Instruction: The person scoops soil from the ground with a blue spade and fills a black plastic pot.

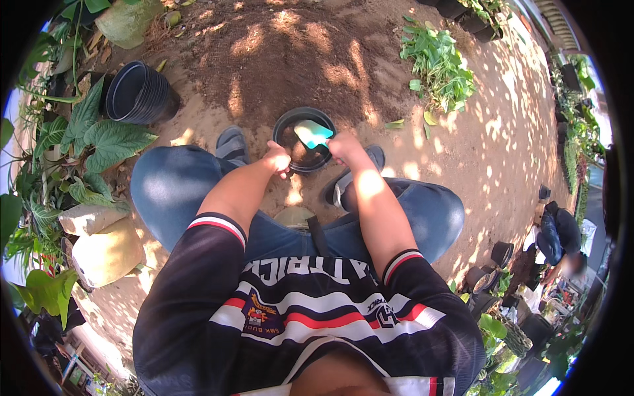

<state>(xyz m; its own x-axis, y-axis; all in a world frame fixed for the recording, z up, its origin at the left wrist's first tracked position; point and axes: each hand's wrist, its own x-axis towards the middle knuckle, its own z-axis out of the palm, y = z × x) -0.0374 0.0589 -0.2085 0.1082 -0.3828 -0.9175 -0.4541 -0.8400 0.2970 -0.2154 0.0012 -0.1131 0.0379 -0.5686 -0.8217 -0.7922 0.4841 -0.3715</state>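
Note:
A round black plastic plant pot (325,162) stands on the ground between my feet, with brown soil (303,154) inside. My right hand (343,147) is closed around the handle of a turquoise garden trowel (312,133), whose blade lies over the soil within the pot's rim. At the pot's near left side is my left hand (279,159), its fingers at or just beside the rim; whether they grip it cannot be made out.
Loose dark soil (287,64) spreads beyond the pot. Nested black pots (141,94) lie at left by leafy plants (111,141). Cut green leafy stems (441,69) lie at upper right. Stones (106,252) sit at lower left. Another person (559,235) is at far right near pots.

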